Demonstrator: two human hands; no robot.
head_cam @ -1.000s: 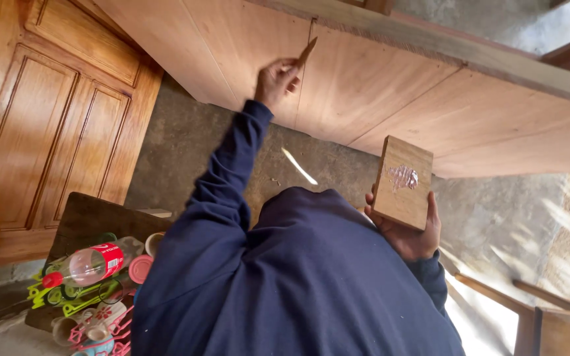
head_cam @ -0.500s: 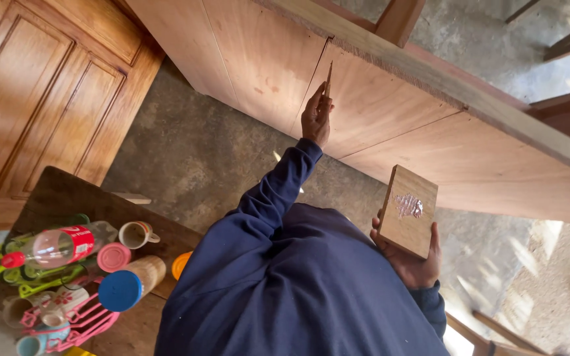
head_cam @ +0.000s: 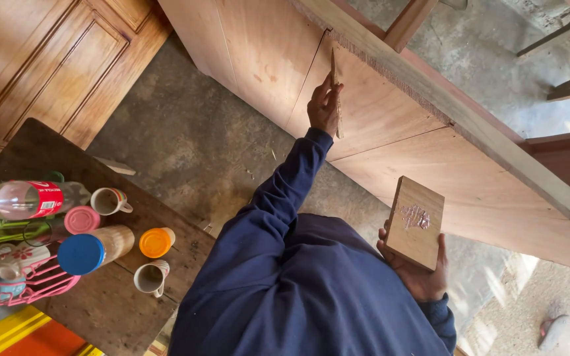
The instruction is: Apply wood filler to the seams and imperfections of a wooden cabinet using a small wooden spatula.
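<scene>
Your left hand (head_cam: 324, 105) is raised at the end of a dark blue sleeve (head_cam: 278, 198) and pinches a thin flat wooden stick (head_cam: 334, 86), its fingers closed around it. The stick stands nearly upright and its tip sits at the dark seam (head_cam: 311, 72) between two panels of the large plywood cabinet (head_cam: 390, 125), just below the cabinet's long timber edge rail (head_cam: 430, 92).

Your right hand (head_cam: 420, 277) is low and well apart from the cabinet face, nearer your body. It grips a small rectangular wooden board (head_cam: 417, 221) from underneath, thumb along its right edge. The board is tilted, its face turned up toward you, and a smear of pale, pinkish paste (head_cam: 417, 216) lies on its upper part.

Left of the cabinet, across a stretch of bare concrete floor (head_cam: 186, 145), stands a dark wooden table (head_cam: 47, 145). On it lie a clear plastic bottle with a red label (head_cam: 24, 200), a mug (head_cam: 108, 201), a pink lid (head_cam: 82, 219), a blue-capped container (head_cam: 94, 250), an orange lid (head_cam: 156, 242), another mug (head_cam: 150, 277) and a pink wire rack (head_cam: 28, 280). Farther left of the cabinet is a panelled wooden door (head_cam: 47, 66).
</scene>
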